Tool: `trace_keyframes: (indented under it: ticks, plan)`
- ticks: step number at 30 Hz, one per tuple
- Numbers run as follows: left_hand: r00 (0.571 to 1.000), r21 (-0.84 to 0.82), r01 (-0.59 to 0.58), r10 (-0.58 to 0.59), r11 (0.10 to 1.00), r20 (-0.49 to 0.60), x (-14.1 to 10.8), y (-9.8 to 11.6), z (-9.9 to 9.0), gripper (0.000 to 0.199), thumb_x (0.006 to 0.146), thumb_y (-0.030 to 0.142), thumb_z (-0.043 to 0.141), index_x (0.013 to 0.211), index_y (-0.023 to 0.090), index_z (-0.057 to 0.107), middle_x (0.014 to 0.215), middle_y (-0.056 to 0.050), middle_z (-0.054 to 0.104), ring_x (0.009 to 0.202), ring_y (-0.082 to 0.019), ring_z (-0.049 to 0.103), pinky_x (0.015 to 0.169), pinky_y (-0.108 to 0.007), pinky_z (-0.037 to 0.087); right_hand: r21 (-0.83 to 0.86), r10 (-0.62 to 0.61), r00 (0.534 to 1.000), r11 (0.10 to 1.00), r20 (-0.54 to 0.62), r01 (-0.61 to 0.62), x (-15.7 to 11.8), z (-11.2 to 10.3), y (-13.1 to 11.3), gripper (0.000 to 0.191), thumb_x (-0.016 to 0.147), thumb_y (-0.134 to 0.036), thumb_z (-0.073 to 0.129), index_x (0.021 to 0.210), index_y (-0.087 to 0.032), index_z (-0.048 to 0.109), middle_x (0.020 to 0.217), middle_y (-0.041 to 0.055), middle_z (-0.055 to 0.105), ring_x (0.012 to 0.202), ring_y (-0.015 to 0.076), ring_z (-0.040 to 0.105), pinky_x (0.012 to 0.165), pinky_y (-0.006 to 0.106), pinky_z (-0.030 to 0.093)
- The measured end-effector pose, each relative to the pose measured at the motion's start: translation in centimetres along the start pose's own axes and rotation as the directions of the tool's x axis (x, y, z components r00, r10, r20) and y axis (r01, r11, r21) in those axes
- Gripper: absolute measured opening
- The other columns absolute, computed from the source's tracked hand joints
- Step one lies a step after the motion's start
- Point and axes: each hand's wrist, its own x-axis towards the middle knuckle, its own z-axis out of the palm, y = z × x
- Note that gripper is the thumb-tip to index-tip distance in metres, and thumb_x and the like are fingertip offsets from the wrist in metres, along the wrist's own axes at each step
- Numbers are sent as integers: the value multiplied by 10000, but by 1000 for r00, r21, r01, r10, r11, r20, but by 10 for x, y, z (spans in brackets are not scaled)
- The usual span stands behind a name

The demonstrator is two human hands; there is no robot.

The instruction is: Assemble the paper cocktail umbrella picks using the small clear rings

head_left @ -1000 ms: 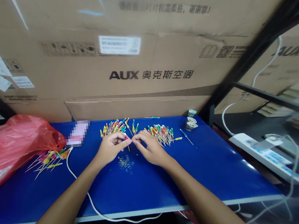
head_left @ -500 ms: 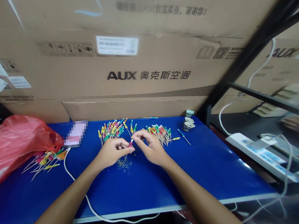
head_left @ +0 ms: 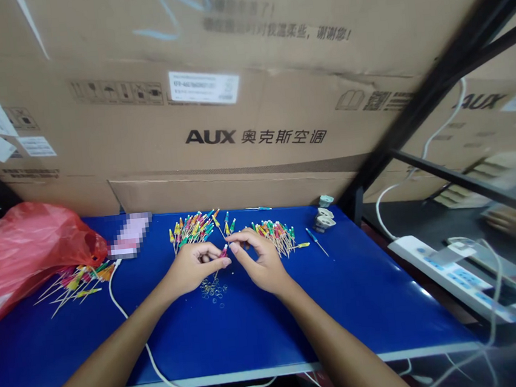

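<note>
A pink cocktail umbrella (head_left: 224,251), folded on its stick, is pinched between the thumb and fingers of my left hand (head_left: 196,267). My right hand (head_left: 259,260) is close to the umbrella's white tip. Its index finger is stretched out and the thumb sits a little below, with nothing visible between them. Small clear rings (head_left: 212,290) lie loose on the blue table just below my left hand. Behind it is a pile of folded cocktail umbrellas (head_left: 192,227) in several colours. Another bunch of umbrellas (head_left: 275,234) lies beyond my right hand, which partly hides it.
A red plastic bag (head_left: 39,245) lies at the left, with more umbrellas (head_left: 77,282) beside it. A phone (head_left: 130,235) trails a white cable (head_left: 152,353) over the table edge. Small pale green objects (head_left: 324,214) stand back right. A power strip (head_left: 452,275) is further right. A large carton (head_left: 256,175) stands behind.
My right fingers have moved slightly apart and away from the umbrella's tip. My left hand still holds the pink umbrella. The camera view has shifted a little.
</note>
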Motion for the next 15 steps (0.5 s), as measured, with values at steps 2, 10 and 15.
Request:
trace_keyframes:
  ticks: [2, 10, 15]
  plan:
    - [1000, 14, -7, 7, 1000, -5, 0, -1, 1, 261, 799, 414, 772, 805, 155, 741, 616, -2, 642, 492, -102, 469, 451, -198, 343, 23, 20, 1000, 1000, 14, -20, 0, 3, 2, 159, 947, -322, 620, 1060, -244, 700, 874, 47, 682, 827, 206, 612, 765, 376, 494]
    - [967, 340, -104, 174, 935, -183, -7, 3, 6, 167, 848, 316, 714, 743, 186, 715, 583, 25, 632, 494, -106, 509, 506, -221, 367, 11, 29, 998, 999, 48, -30, -1, 12, 4, 106, 957, -311, 613, 975, -237, 686, 857, 36, 669, 823, 196, 609, 761, 354, 476]
    - [943, 344, -108, 205, 933, -263, -9, 3, 11, 75, 830, 281, 732, 801, 212, 739, 675, 5, 710, 563, -137, 610, 560, -239, 466, 17, 45, 999, 999, 3, -45, -1, 16, 3, 117, 948, -335, 630, 950, -234, 690, 852, 42, 647, 820, 200, 600, 751, 354, 480]
